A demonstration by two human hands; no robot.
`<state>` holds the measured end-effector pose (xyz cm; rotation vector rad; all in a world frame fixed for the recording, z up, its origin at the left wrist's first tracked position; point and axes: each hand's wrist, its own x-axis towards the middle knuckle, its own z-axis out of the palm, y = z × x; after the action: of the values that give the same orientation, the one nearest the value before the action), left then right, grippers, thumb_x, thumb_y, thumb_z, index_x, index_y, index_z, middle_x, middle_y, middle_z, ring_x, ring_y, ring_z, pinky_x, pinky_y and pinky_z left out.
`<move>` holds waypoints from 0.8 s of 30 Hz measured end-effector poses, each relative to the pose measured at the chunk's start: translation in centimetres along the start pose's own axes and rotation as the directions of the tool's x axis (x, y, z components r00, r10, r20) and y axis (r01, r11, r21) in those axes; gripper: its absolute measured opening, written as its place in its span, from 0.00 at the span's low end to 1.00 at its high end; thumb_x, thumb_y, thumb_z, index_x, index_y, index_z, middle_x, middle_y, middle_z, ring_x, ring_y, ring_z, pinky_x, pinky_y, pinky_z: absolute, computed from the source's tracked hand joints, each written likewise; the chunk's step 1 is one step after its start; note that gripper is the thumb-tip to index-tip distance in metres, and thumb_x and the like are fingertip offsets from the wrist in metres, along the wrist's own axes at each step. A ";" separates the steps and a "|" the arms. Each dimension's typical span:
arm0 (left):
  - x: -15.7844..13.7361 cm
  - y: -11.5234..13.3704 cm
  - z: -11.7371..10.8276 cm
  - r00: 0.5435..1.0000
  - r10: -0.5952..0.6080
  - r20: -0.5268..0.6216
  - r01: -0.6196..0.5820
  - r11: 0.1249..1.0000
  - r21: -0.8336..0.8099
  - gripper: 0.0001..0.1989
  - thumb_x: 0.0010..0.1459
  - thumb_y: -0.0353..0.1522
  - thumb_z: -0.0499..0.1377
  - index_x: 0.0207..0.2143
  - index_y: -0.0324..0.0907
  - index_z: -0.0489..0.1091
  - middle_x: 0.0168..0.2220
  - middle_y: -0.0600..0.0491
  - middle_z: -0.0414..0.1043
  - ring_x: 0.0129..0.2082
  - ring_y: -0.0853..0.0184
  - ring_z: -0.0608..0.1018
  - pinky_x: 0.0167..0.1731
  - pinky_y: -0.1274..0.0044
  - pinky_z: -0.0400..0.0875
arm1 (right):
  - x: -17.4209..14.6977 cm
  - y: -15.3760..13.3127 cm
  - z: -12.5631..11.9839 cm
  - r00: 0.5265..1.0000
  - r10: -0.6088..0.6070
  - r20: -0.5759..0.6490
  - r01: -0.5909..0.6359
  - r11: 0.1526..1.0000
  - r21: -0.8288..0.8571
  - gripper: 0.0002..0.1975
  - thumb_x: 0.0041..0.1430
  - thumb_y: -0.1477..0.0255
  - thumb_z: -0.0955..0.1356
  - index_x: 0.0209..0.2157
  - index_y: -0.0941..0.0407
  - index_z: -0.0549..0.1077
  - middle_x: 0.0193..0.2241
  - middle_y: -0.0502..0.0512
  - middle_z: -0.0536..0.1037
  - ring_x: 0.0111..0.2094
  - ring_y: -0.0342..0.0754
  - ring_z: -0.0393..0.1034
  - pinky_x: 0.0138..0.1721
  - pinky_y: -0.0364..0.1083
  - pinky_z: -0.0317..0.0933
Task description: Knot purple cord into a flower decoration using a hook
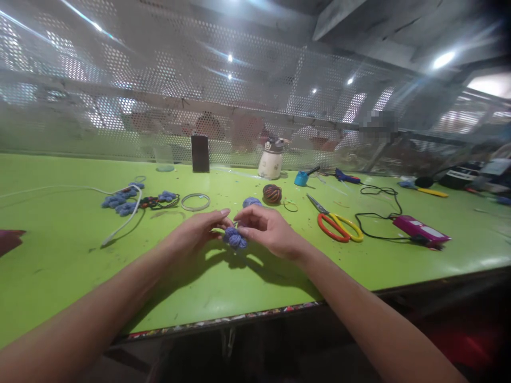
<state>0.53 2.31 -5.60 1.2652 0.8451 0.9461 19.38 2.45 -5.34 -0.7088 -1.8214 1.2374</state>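
Observation:
A small blue-purple crochet flower [235, 238] with puffy petals is held between my two hands, a little above the green table. My left hand [205, 226] grips its left side with fingers and thumb closed. From the right, my right hand [267, 230] pinches the flower near its top, thumb and fingertips together. Something thin shows between the fingertips, too small to make out. Just behind my right hand lies a ball of blue-purple yarn [252, 202], partly hidden by the fingers. A dark multicoloured yarn ball [272, 194] sits beside it.
Scissors with red and yellow handles [339, 226] lie open on the right, near a magenta box [421, 231] with a black cord. Left are blue crochet pieces [122, 201], a white cable [130, 218] and a wire ring [195, 202]. Behind stand a phone [200, 153] and a jug [270, 161].

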 end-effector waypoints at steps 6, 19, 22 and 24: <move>-0.4 0.3 0.9 0.995 0.052 0.090 -0.075 0.956 0.285 0.14 0.48 0.40 0.64 0.32 0.40 0.68 0.30 0.52 0.69 0.31 0.65 0.71 0.33 0.71 0.65 | 0.1 0.3 -0.1 0.996 0.007 -0.093 -0.010 0.999 -0.031 0.11 0.52 0.72 0.71 0.38 0.58 0.70 0.31 0.53 0.73 0.34 0.45 0.68 0.36 0.47 0.65; -0.4 0.2 1.3 0.996 0.086 0.020 -0.088 0.933 0.349 0.03 0.48 0.30 0.58 0.28 0.40 0.68 0.26 0.54 0.68 0.27 0.67 0.70 0.30 0.73 0.64 | -0.1 0.0 -0.3 0.986 0.118 -0.113 -0.086 0.963 0.257 0.10 0.56 0.69 0.68 0.38 0.59 0.72 0.29 0.53 0.75 0.28 0.42 0.67 0.29 0.44 0.61; -0.3 0.2 1.2 0.995 0.101 -0.002 -0.094 0.934 0.345 0.02 0.48 0.29 0.58 0.27 0.40 0.69 0.26 0.52 0.70 0.27 0.66 0.71 0.31 0.72 0.64 | 0.0 0.3 -0.4 0.983 0.151 -0.109 -0.116 0.955 0.273 0.09 0.56 0.69 0.68 0.38 0.59 0.72 0.29 0.53 0.74 0.28 0.42 0.67 0.30 0.44 0.61; -0.2 0.1 1.1 0.995 0.099 -0.022 -0.086 0.937 0.338 0.03 0.47 0.28 0.58 0.28 0.40 0.70 0.25 0.52 0.71 0.27 0.66 0.72 0.31 0.73 0.65 | 0.2 0.5 -0.6 0.978 0.150 -0.142 -0.127 0.980 0.154 0.08 0.57 0.70 0.67 0.37 0.59 0.72 0.30 0.54 0.75 0.30 0.43 0.68 0.33 0.46 0.61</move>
<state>1.43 1.71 -5.38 1.5974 1.0157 0.9277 19.77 3.04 -5.66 -0.8369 -1.5623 1.3520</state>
